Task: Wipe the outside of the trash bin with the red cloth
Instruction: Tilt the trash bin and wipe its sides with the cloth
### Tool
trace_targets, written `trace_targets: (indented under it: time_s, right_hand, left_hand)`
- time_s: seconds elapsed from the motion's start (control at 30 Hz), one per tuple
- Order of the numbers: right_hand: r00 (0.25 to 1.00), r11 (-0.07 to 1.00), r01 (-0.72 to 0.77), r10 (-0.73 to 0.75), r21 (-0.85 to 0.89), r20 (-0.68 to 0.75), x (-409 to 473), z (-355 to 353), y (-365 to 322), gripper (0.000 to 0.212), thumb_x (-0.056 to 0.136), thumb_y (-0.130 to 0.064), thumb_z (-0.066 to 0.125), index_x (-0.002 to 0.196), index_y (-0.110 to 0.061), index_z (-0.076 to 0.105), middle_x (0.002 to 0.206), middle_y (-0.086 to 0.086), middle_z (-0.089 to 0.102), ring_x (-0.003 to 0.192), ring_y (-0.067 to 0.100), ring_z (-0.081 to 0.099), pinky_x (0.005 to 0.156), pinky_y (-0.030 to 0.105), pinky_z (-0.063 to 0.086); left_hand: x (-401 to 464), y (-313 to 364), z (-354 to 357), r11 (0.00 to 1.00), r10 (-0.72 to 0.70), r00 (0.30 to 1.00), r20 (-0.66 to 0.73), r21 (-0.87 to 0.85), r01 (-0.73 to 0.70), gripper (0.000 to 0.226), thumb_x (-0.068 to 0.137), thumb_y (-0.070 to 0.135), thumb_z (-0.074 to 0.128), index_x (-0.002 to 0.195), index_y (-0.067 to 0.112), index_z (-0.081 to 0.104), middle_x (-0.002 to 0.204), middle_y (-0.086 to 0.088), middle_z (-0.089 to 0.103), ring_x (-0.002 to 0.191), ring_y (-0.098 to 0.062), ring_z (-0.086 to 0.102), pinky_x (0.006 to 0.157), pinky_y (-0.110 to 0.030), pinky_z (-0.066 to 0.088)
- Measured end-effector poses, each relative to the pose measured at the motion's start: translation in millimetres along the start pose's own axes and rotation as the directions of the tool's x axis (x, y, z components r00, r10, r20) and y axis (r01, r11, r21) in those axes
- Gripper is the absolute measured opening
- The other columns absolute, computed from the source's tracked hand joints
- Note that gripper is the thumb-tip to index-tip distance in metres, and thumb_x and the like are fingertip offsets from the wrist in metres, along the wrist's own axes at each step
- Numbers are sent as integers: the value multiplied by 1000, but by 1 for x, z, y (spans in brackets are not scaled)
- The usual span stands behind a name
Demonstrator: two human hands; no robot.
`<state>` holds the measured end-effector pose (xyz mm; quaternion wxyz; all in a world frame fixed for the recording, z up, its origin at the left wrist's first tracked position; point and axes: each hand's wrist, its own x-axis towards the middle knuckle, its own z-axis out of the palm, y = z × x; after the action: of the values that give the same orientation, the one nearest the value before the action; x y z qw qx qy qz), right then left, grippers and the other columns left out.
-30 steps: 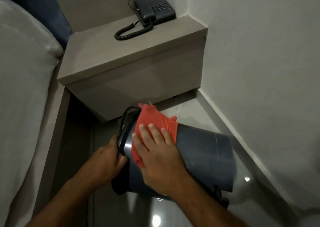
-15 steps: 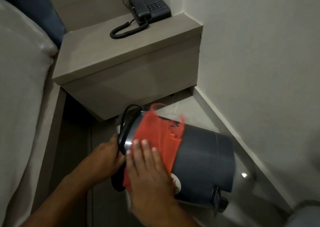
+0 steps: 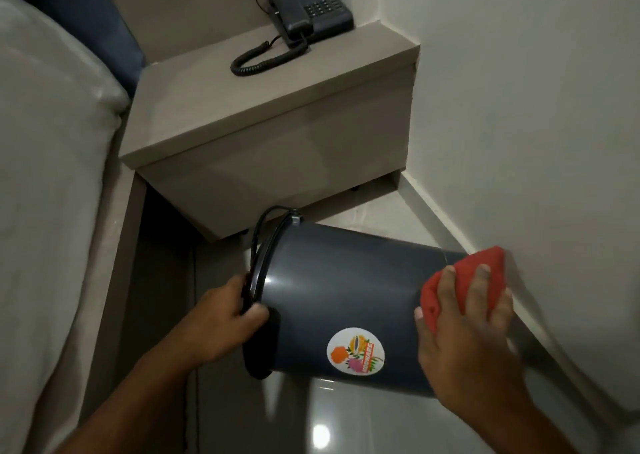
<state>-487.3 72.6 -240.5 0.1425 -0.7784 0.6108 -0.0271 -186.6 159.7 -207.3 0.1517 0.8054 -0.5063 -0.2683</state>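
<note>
The trash bin [image 3: 339,301], dark grey, lies tipped on its side on the glossy floor [image 3: 346,429] in front of the bedside cabinet [image 3: 270,131], its mouth facing left; what is inside cannot be seen. A round sticker [image 3: 355,351] shows on its wall. The left hand [image 3: 221,322] grips the rim with curled fingers. The right hand [image 3: 467,336] presses the bunched red cloth [image 3: 485,273] against the bin's base end, fingers spread over it, close to the wall [image 3: 519,107]

One bin [image 3: 339,294]; one cloth [image 3: 460,280]; one telephone [image 3: 311,10]
</note>
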Motion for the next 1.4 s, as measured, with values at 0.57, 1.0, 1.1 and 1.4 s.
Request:
trace_targets:
  time_s: [0.57,1.0,1.1,1.4]
  right_hand:
    - [845,140,-527,189,838,500,76,56,12,31,103,-32,48,89,-10,64,74,15,66,77,33,62,81,45,52]
    - [803,-2,-438,449,899,393,115,44,46,28,105,-35,43,113,-13,58,83,8,64,72,23,61,65,36,52]
    - [897,231,-232,427,945,116,110,21,45,21,103,-38,45,109,-22,56,76,0,60,69,16,59,59,29,46]
    - [998,269,9,-58,963,7,79,25,4,38,102,-12,50,139,-18,50,134,4,53,115,7,55,95,6,39]
  left_hand:
    - [-7,121,-64,715,593,757,-275,612,-338,77,72,71,55,129,20,59,100,-4,76,73,-8,68,56,-21,54]
    - [36,117,-66,780,477,879,-8,464,-419,87,82,75,42,152,47,0,152,-8,37,134,-23,39,107,-43,37]
    - [42,134,-50,788,446,889,-100,515,-338,85,82,77,36,153,42,6,139,-12,53,117,-28,54,97,-41,45]
    - [35,136,-46,935,240,967,-86,290,-206,124,60,84,58,155,32,-3,156,-6,36,135,-27,43,108,-50,42]
